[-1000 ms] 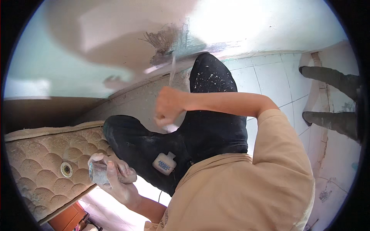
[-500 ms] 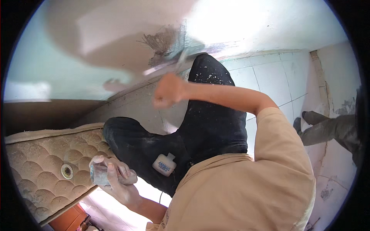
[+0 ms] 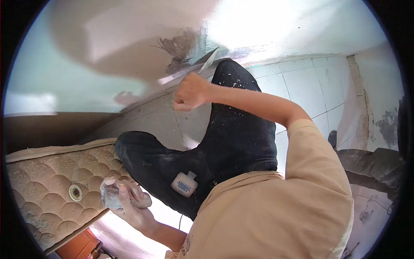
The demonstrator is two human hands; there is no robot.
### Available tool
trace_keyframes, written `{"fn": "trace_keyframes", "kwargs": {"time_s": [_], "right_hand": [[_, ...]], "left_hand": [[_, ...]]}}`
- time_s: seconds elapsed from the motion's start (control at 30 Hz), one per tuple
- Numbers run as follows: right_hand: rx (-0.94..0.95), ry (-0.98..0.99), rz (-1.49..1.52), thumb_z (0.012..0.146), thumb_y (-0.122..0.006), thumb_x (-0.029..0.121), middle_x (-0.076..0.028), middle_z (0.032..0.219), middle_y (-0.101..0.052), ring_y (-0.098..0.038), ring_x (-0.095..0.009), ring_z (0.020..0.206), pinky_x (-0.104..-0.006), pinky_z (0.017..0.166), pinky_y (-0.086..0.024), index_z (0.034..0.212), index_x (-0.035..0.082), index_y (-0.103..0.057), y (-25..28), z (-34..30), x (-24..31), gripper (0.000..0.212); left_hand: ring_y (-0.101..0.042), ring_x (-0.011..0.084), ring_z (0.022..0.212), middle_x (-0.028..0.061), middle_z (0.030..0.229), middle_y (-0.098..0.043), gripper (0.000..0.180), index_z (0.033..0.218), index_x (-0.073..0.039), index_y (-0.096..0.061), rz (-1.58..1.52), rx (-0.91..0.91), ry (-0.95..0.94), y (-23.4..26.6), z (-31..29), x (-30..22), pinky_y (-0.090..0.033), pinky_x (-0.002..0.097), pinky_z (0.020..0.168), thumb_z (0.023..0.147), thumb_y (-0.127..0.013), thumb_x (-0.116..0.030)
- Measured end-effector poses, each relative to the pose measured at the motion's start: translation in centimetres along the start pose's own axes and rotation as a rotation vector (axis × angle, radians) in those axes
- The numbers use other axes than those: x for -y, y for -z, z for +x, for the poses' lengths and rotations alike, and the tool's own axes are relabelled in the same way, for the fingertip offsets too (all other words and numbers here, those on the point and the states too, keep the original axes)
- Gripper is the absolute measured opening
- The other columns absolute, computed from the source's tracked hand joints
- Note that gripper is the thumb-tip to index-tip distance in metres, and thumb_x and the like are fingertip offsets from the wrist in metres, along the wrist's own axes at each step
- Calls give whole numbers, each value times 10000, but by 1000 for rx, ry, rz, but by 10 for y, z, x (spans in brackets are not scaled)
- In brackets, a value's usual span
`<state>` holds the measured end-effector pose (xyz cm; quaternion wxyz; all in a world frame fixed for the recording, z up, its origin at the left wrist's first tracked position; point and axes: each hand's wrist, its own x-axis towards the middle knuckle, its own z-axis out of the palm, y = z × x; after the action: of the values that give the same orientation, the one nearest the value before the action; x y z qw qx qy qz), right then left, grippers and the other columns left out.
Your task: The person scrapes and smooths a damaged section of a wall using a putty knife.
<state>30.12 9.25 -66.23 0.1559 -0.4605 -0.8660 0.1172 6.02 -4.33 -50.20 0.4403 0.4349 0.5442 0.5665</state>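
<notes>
My right hand (image 3: 192,92) is closed in a fist around a scraper, most likely by its handle, which the fingers hide. The scraper's thin pale blade (image 3: 209,60) points up at the foot of the wall, beside a dark scraped patch (image 3: 184,45). Whether the blade touches the wall I cannot tell. Low on the left, my left hand (image 3: 136,216) wraps round a dusty grey cylindrical object (image 3: 113,197), wider at one end, held above the mattress edge. A white bottle-shaped patch (image 3: 184,184) with blue print shows on my dark trousers (image 3: 241,138).
A stained quilted mattress (image 3: 47,185) lies at the left. The pale wall (image 3: 125,39) runs along the far side above a tiled floor (image 3: 302,86). White flakes dot my right knee. Another person's trousered leg (image 3: 366,164) is at the right, and an orange-red object (image 3: 77,246) sits lower left.
My right hand has shifted slightly up and the scraper blade now tilts further right. The other person's legs at the right have changed position. My left hand stays nearly still.
</notes>
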Motion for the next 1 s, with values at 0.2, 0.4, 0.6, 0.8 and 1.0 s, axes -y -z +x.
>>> {"fn": "trace_keyframes", "kwargs": {"time_s": [0.2, 0.4, 0.6, 0.8, 1.0], "right_hand": [[143, 274, 59, 675, -479, 361, -119, 536, -561, -548, -323, 493, -427, 460, -412, 504, 126, -589, -5, -11, 43, 311], [52, 291, 48, 666, -485, 371, -127, 485, -518, -513, -322, 429, -423, 417, -386, 478, 109, -559, -3, -7, 51, 331], [-205, 160, 42, 647, -485, 371, -117, 430, -475, -477, -313, 387, -408, 394, -367, 433, 115, -534, -5, 0, 12, 337], [-234, 230, 38, 619, -505, 338, -110, 419, -465, -464, -293, 371, -389, 372, -353, 411, 135, -524, 11, 1, 18, 292], [-175, 419, 147, 589, -511, 327, -112, 426, -468, -446, -298, 362, -393, 361, -328, 399, 136, -503, -2, -13, 51, 270]], "left_hand": [[-335, 59, 461, 16, 609, -410, 221, 1020, -23, -456, 20, -2, 9, 0, 1, 0, -277, 184, 420, 835, -556, -92], [-327, 55, 447, 16, 606, -421, 237, 1034, -22, -450, 12, -83, -9, -4, -1, 0, -280, 178, 429, 835, -557, -95], [-349, 56, 461, 16, 596, -417, 241, 1027, -23, -453, 26, -41, -15, -3, 0, 0, -282, 176, 436, 833, -566, -111], [-356, 58, 463, 19, 585, -414, 239, 1024, -24, -453, 34, -28, -13, -2, -3, 0, -289, 180, 437, 831, -564, -112], [-359, 64, 464, 25, 593, -419, 244, 1026, -14, -447, -2, -36, 11, -10, -3, -6, -296, 186, 440, 828, -562, -99]]}}
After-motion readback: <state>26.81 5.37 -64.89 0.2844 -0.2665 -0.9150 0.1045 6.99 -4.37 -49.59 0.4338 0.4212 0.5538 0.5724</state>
